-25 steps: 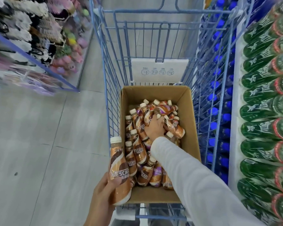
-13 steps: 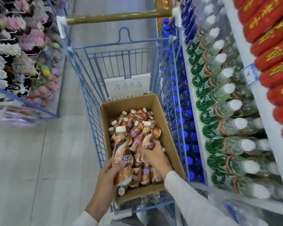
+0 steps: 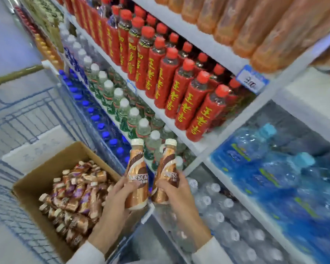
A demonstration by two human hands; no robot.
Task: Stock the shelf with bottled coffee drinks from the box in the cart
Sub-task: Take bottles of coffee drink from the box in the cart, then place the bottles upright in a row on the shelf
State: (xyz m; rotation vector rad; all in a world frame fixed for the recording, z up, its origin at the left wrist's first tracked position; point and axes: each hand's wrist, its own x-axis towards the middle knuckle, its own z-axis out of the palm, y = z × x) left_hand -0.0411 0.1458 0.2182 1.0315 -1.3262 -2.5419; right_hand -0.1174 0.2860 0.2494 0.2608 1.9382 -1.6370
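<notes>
Coffee bottle [image 3: 137, 168]: upright above the right edge of the box [image 3: 46, 168], left hand [image 3: 118, 202] fingers curled round its lower body. Second coffee bottle [image 3: 167, 166]: upright, just beside it, right hand [image 3: 177, 195] fingers wrapped round its middle. Loose bottles [image 3: 74, 195] fill the box in the cart [image 3: 27, 115].

Blurred digits on price tag [image 3: 252, 81], orange bottles [image 3: 236, 21] cut off at top edge, cart [image 3: 30, 111] wires smeared

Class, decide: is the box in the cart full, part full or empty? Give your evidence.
Part full. Bottles lie heaped in the box, but its inner walls show bare above them.
</notes>
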